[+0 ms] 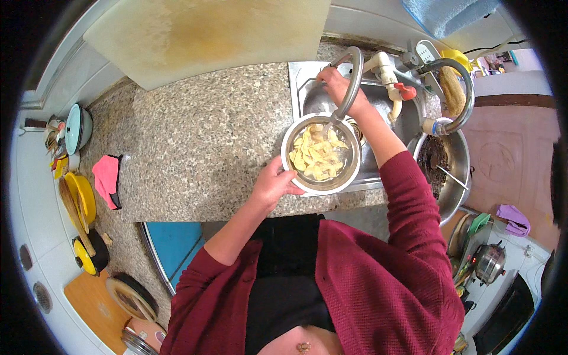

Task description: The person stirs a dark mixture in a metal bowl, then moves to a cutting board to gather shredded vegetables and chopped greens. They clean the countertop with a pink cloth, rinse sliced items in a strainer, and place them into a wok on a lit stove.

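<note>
A round bowl (287,133) with a white rim is held over the left front edge of the stainless steel sink (377,153). Pale yellow slices (317,153) lie in water inside it. My left hand (277,184) grips the bowl's near left rim, thumb on top. The curved metal faucet spout (355,84) ends above the bowl, and water seems to run from it onto the slices. My right hand (339,86) reaches past the spout to the faucet's base at the sink's back left. Its fingers are bent there, and what they touch is hidden.
A plastic pipe with a red valve handle (404,91) and a second curved spout (466,88) stand right of my right arm. A metal basin (461,177) holding dark scraps sits beyond the sink. On the granite counter (199,146) lies a pink cloth (106,181); a cutting board (208,31) leans behind.
</note>
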The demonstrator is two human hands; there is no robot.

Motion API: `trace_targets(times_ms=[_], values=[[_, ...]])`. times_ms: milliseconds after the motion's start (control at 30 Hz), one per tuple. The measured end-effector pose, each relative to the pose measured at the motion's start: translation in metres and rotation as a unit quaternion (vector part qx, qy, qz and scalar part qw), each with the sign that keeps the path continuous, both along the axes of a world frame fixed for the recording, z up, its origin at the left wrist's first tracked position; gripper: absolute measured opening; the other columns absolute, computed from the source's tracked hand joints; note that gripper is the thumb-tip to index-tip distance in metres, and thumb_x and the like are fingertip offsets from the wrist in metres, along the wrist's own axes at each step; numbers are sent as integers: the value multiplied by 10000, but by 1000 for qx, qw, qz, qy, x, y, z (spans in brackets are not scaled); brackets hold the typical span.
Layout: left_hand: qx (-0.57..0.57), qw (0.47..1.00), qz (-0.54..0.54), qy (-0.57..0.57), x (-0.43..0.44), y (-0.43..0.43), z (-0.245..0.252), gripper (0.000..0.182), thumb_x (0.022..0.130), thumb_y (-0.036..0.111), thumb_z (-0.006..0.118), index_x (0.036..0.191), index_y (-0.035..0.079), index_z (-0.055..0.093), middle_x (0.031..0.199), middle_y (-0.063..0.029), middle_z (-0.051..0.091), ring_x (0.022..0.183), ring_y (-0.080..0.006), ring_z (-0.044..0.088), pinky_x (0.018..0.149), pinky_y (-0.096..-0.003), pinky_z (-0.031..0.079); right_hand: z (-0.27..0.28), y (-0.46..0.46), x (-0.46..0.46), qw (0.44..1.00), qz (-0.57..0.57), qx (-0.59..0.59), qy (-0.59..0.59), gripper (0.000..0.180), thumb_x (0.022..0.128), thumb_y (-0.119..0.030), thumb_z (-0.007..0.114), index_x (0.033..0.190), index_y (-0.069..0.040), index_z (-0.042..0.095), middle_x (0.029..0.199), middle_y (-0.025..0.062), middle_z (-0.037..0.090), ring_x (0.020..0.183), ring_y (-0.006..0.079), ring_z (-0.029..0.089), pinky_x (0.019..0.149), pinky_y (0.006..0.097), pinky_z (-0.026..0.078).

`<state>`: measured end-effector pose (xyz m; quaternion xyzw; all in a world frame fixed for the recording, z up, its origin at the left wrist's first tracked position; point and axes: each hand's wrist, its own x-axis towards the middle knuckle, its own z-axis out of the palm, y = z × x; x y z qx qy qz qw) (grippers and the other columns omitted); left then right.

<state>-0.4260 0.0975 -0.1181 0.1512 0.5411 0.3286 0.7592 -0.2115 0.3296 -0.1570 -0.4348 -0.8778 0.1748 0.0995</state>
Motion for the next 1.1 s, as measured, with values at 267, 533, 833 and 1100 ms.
trace_targets(times_ms=[267, 533, 833, 1100], values=[[32, 999, -17, -29, -4, -11, 2, 463, 980, -15, 514, 1439, -22, 454, 1266, -165, 616, 880, -281, 742, 708, -378, 672, 42, -72, 27, 969, -159, 31, 184, 376, 927, 32, 591, 1292, -59, 586, 1255, 167, 646, 1131, 353, 649, 972, 414, 516], [56, 994, -87, -43, -2, -26, 8, 445, 970, -32, 492, 1413, -16, 456, 1223, -182, 633, 844, -268, 748, 682, -330, 669, 101, -248, -16, 999, -17, 28, -18, 417, 870, -163, 581, 1275, -156, 678, 1362, 50, 611, 1261, 304, 532, 1048, 435, 452], [70, 969, -232, -48, 27, -77, 18, 492, 949, -13, 502, 1433, -25, 417, 1217, -196, 634, 907, -266, 743, 688, -348, 672, 142, -372, 43, 970, -230, 25, -77, 360, 810, -86, 648, 1157, -109, 742, 1355, 32, 642, 1265, 295, 551, 1082, 412, 457], [63, 948, -307, -49, 107, -173, 32, 502, 936, 4, 536, 1428, -10, 437, 1246, -179, 629, 910, -265, 745, 701, -353, 675, 161, -518, 126, 945, -326, 37, -9, 409, 782, 10, 642, 1172, -92, 709, 1279, 68, 665, 1198, 330, 578, 996, 421, 504]])
